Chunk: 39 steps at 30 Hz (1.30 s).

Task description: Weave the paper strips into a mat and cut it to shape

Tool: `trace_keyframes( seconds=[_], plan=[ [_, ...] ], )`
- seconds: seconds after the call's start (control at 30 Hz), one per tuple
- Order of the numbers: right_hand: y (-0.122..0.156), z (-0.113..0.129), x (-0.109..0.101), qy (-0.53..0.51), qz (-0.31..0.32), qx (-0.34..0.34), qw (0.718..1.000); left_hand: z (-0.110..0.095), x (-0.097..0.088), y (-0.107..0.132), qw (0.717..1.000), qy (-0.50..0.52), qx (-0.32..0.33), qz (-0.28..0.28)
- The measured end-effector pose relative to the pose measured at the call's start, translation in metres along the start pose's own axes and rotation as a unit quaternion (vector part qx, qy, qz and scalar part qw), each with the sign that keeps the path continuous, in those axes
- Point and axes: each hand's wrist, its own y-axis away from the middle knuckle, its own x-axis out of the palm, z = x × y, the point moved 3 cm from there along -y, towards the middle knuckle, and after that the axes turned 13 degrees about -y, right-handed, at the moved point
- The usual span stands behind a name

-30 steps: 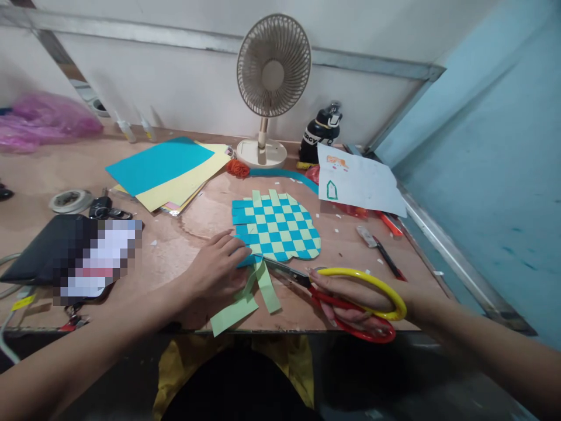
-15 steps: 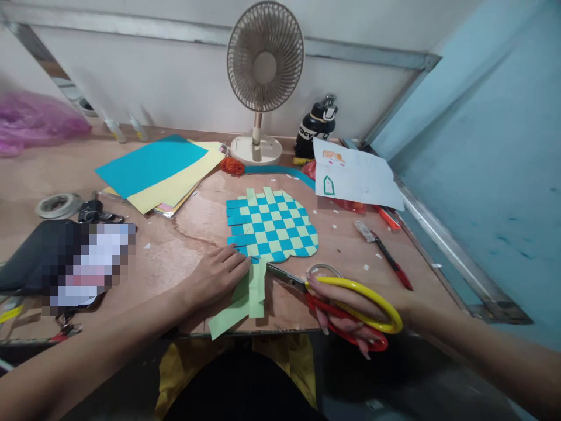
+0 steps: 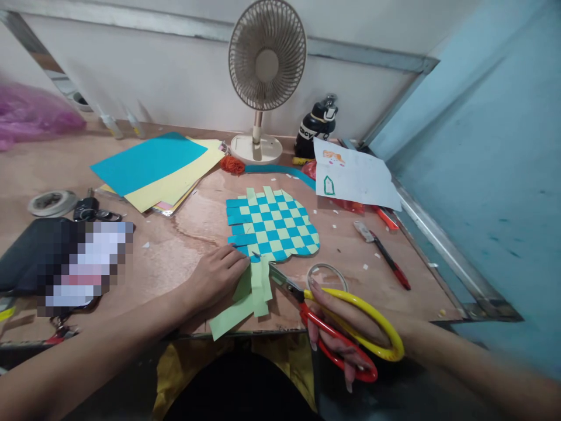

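Note:
A woven mat of blue and pale green paper strips lies on the wooden table. Loose green strip ends stick out of its near edge. My left hand lies with its fingers pressing the mat's near left corner and the strips. My right hand is closed through the handles of scissors with one yellow and one red loop. The blades are parted and point at the green strips where they leave the mat.
Blue and yellow paper sheets lie at the back left, a desk fan and a black bottle behind. A white drawing sheet, a red pen, a clear tape ring, a black pouch and a tape roll surround the mat.
The scissor handles have spread apart and the blades have opened at the green strips. My right hand has dropped slightly toward me. The left hand stays on the strips.

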Motion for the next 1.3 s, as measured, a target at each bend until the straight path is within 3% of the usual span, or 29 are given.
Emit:
trace_keyframes(
  seconds=[0.17, 0.57, 0.83, 1.03, 1.3],
  plan=[
    [0.008, -0.005, 0.001, -0.046, -0.019, -0.027, 0.998, 0.003, 0.005, 0.002, 0.997, 0.039, -0.069, 0.007],
    [0.017, -0.012, -0.003, -0.049, -0.016, -0.02, 0.998, 0.011, 0.01, 0.0, 0.983, 0.134, -0.119, -0.025],
    [0.014, -0.001, 0.001, -0.045, 0.021, -0.052, 0.997, 0.017, 0.013, 0.002, 0.959, 0.219, -0.178, 0.027],
    [0.016, 0.002, 0.005, -0.045, 0.012, -0.058, 0.997, 0.015, 0.014, 0.003, 0.966, 0.203, -0.158, 0.012],
    [0.008, -0.001, 0.004, -0.035, 0.014, -0.032, 0.999, 0.005, 0.006, 0.002, 0.99, 0.118, -0.072, -0.025]
  ],
)
